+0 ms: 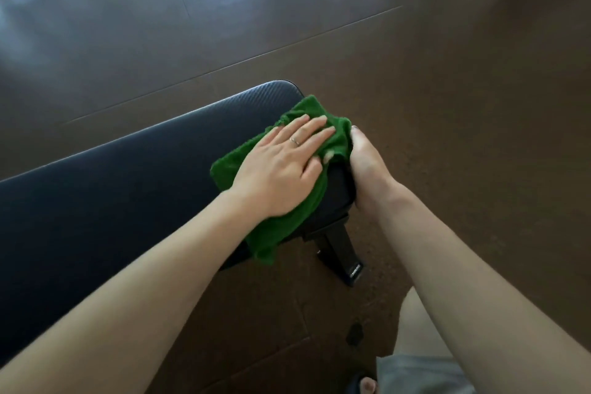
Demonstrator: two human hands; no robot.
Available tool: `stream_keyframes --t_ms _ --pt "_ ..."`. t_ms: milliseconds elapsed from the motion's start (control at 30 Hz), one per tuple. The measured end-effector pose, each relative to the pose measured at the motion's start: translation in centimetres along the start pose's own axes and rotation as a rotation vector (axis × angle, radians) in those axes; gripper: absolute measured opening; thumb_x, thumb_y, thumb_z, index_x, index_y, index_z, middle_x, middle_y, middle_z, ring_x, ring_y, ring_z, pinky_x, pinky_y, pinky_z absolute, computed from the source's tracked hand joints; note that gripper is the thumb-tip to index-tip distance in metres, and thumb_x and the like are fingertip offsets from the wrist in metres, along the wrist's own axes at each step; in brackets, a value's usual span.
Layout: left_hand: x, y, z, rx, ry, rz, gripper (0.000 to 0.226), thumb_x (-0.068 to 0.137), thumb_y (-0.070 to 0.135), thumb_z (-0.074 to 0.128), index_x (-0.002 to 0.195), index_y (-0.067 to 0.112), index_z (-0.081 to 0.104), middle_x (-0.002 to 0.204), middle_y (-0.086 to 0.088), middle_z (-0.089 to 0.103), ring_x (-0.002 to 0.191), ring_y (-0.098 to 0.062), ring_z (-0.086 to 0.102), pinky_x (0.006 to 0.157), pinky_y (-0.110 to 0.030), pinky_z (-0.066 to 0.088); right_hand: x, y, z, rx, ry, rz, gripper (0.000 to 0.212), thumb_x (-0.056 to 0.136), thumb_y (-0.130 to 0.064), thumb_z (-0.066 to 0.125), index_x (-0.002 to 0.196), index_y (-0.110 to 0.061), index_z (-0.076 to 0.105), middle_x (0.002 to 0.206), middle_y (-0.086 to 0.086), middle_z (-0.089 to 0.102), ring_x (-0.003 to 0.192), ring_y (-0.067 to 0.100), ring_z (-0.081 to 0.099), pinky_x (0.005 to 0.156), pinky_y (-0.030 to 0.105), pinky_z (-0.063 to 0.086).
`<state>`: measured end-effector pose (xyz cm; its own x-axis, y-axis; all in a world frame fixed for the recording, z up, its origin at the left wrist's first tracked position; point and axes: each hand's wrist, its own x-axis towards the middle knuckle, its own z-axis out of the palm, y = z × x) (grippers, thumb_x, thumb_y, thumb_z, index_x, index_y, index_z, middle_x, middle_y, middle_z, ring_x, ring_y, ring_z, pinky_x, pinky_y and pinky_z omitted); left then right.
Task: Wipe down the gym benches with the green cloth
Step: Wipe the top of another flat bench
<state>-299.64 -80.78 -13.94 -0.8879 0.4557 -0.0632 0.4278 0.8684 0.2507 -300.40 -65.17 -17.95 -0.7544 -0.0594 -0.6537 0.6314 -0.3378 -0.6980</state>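
Two hands: left (281, 166) flat on green cloth (278, 227), right (364, 169) gripping the bench (128, 195) end.

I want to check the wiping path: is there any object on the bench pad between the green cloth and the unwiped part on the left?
Nothing visible. The left hand presses the green cloth flat at the right end of the bench pad; the pad surface leftward shows bare.

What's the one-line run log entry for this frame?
left hand: flat, pressing green cloth | cloth: at bench end | right hand: wrapped over bench end edge, touching cloth | phase: wiping
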Motion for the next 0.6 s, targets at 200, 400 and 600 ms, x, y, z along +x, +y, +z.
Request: stream_keyframes --t_ms 200,400,600 --pt "7.0 -0.6 0.3 0.063 0.046 -0.088 0.044 0.106 0.035 0.030 0.138 0.027 0.058 0.158 0.011 0.044 0.156 -0.009 0.019 0.127 -0.033 0.011 -0.7 0.9 -1.0 0.022 -0.032 -0.039 0.056 0.110 -0.055 0.024 0.123 -0.027 0.071 0.109 0.004 0.079 0.097 0.016 0.076 0.071 0.026 0.059" --pt "-3.6 3.3 1.5 0.060 0.016 0.005 0.055 0.108 0.042 0.022 0.162 0.034 0.028 0.172 0.012 0.018 0.161 -0.012 0.005 0.131 -0.040 0.008 -1.3 1.8 -0.7 0.150 -0.013 -0.086 0.067 0.109 -0.054 0.024 0.127 -0.009 0.071 0.115 0.017 0.076 0.109 0.030 0.073 0.090 0.037 0.058" --pt "-4.8 3.8 2.0 0.127 0.079 0.033 0.055 0.111 0.041 0.022 0.163 0.028 0.028 0.172 0.006 0.022 0.160 -0.017 0.015 0.130 -0.043 0.017 -0.6 3.0 -0.5 0.266 0.027 -0.145 0.073 0.107 -0.056 0.021 0.128 -0.006 0.069 0.121 0.021 0.073 0.115 0.034 0.070 0.103 0.043 0.054"
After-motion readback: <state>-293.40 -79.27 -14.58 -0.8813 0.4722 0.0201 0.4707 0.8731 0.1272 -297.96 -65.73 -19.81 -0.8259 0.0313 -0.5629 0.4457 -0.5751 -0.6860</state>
